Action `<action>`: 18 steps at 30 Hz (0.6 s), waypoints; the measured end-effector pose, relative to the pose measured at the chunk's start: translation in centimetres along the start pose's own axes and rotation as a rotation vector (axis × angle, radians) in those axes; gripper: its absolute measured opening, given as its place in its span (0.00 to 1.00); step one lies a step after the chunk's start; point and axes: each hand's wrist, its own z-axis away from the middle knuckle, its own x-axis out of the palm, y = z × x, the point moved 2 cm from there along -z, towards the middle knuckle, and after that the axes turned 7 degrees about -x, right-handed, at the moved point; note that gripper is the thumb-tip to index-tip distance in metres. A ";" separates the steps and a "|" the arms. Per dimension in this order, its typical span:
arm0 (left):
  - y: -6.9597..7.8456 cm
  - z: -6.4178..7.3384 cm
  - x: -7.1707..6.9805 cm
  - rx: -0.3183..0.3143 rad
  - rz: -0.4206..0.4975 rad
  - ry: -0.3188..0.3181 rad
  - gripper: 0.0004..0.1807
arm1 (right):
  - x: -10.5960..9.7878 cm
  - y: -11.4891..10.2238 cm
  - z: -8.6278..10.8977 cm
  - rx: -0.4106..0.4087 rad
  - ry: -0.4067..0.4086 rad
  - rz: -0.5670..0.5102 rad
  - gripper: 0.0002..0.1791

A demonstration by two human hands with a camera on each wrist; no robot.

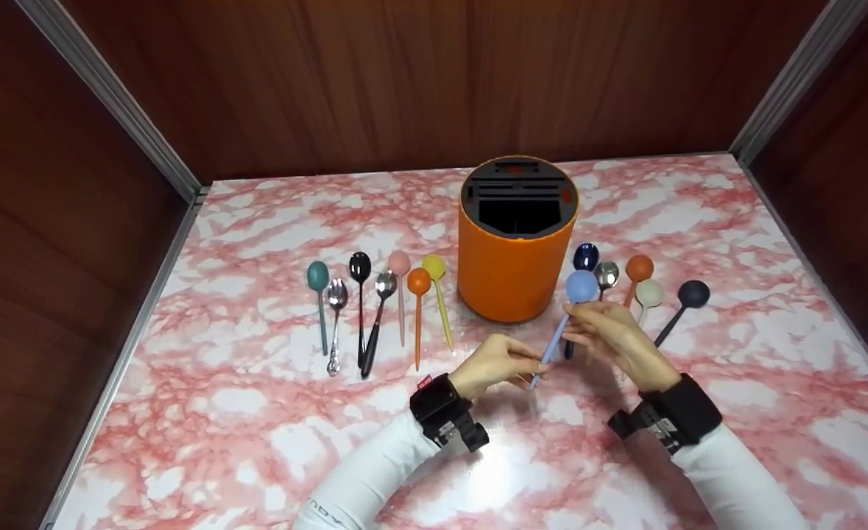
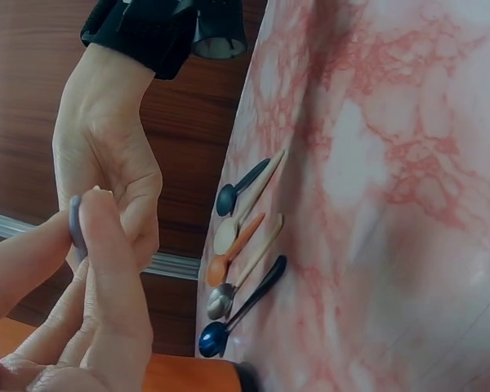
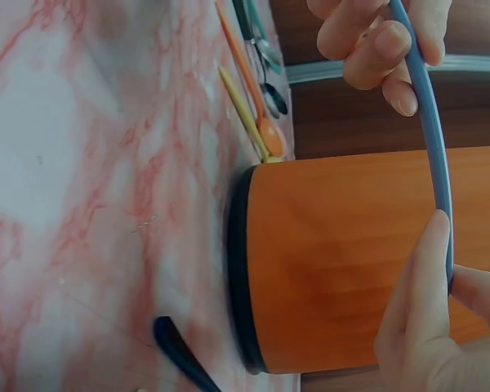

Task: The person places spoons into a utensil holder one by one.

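A periwinkle-blue spoon (image 1: 556, 340) is held up above the table in front of the orange cylinder, its round bowl pointing away from the person. Near the handle's lower end, my left hand (image 1: 498, 364) pinches it between thumb and fingers. My right hand (image 1: 616, 335) pinches the same spoon higher up, just below the bowl. In the right wrist view the blue handle (image 3: 429, 122) runs between both hands. The left wrist view shows only the handle's end (image 2: 77, 224) between the left fingertips.
The orange cylindrical holder (image 1: 514, 272) with a black slotted top stands behind the hands. Left of it lie several spoons, including a teal spoon (image 1: 318, 278) and a yellow spoon (image 1: 435, 269). On its right are more, among them a dark spoon (image 1: 693, 294) and an orange spoon (image 1: 639, 269).
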 end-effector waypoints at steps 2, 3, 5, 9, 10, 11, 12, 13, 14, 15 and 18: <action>0.2 0.1 -0.1 0.008 0.002 -0.008 0.15 | 0.1 -0.3 0.1 -0.012 0.001 0.036 0.07; 0.4 0.1 -0.1 0.010 0.010 -0.016 0.15 | 0.1 -0.4 0.1 -0.017 0.003 0.053 0.07; 0.6 0.3 -0.1 0.016 0.019 -0.029 0.15 | 0.2 -0.6 0.2 -0.025 0.002 0.078 0.07; 1.2 0.6 -0.2 0.022 0.017 -0.046 0.15 | 0.4 -1.1 0.4 -0.043 0.003 0.086 0.08; 1.4 0.7 -0.2 0.023 0.014 -0.049 0.15 | 0.5 -1.3 0.5 -0.051 0.002 0.090 0.08; 1.5 0.8 -0.2 0.027 0.011 -0.050 0.15 | 0.5 -1.5 0.6 -0.059 -0.001 0.099 0.09; 1.7 0.9 -0.3 0.031 0.008 -0.049 0.15 | 0.6 -1.7 0.7 -0.069 -0.004 0.105 0.09; 1.9 1.0 -0.3 0.034 0.010 -0.050 0.15 | 0.7 -1.9 0.8 -0.076 -0.007 0.117 0.09; 2.1 1.1 -0.3 0.036 0.011 -0.053 0.16 | 0.8 -2.1 0.8 -0.083 -0.012 0.126 0.09; 2.3 1.2 -0.4 0.040 0.013 -0.054 0.16 | 0.8 -2.3 0.9 -0.089 -0.020 0.130 0.08; 3.0 1.6 -0.5 0.048 0.012 -0.050 0.16 | 1.2 -3.2 1.0 -0.101 -0.025 0.136 0.08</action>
